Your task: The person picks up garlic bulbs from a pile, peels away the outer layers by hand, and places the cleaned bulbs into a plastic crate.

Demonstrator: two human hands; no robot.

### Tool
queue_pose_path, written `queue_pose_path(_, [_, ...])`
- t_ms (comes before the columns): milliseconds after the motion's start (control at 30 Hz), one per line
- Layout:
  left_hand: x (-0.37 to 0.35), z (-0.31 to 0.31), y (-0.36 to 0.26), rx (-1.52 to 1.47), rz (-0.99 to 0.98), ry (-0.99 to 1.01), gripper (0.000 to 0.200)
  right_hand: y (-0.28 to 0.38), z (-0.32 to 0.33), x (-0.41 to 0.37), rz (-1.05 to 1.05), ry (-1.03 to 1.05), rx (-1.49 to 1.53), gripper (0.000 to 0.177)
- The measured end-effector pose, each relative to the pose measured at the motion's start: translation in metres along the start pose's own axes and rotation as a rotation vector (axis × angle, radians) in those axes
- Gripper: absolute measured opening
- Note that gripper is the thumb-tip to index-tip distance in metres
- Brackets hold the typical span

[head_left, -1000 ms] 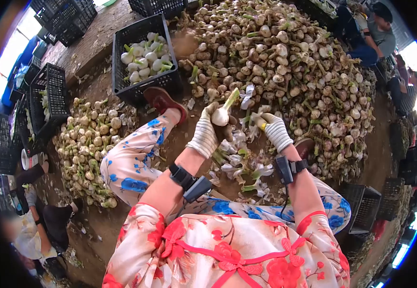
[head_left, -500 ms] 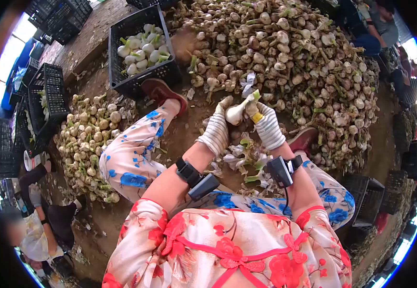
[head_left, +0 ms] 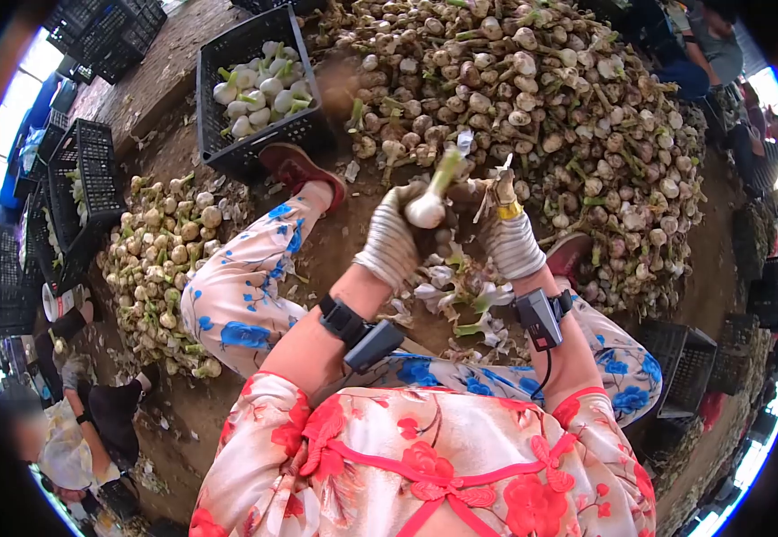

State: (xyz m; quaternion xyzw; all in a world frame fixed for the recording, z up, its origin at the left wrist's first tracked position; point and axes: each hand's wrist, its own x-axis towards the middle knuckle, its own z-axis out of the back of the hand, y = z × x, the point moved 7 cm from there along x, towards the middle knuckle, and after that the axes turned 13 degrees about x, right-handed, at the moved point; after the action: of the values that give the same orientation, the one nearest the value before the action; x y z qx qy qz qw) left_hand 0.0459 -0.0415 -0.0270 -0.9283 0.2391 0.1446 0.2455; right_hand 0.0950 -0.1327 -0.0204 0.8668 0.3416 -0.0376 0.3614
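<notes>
brown floor (head_left: 344, 236) below, left hand (head_left: 389, 229) holds garlic (head_left: 425, 212).

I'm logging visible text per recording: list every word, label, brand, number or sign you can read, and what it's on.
No text can be read.
Right-wrist device: tiny marks, too small to read.
Left-wrist device, nearest black crate: no lettering distinguishable.

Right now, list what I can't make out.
- Head view: far side of the held garlic bulb, hidden by the bulb itself.
- Head view: what the right hand pinches, if anything; too blurred.
- Head view: floor of the black crate, mostly hidden by white bulbs.
- Head view: far end of the garlic heap, cut off by top edge.
</notes>
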Motion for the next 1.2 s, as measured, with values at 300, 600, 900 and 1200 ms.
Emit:
queue_pose_path(300, [-0.015, -0.022, -0.031, 0.659, -0.343, -0.104, 0.032, 0.005, 0.004, 0.008, 0.211, 0.127, -0.349, 0.044])
queue_pose_path(600, [-0.012, -0.010, -0.027, 0.888, -0.558, -0.125, 0.019, -0.021, 0.018, 0.002, -0.035, 0.097, -0.333, 0.042])
queue_pose_path(900, [-0.035, -0.034, -0.044, 1.389, -0.985, -0.187, 0.016, -0.029, -0.025, -0.004, -0.021, 0.199, -0.111, 0.044])
queue_pose_path(1200, [0.013, 0.059, -0.042, 1.288, -0.515, -0.544, 0.024, 0.003, 0.008, 0.017, 0.176, 0.083, -0.244, 0.076])
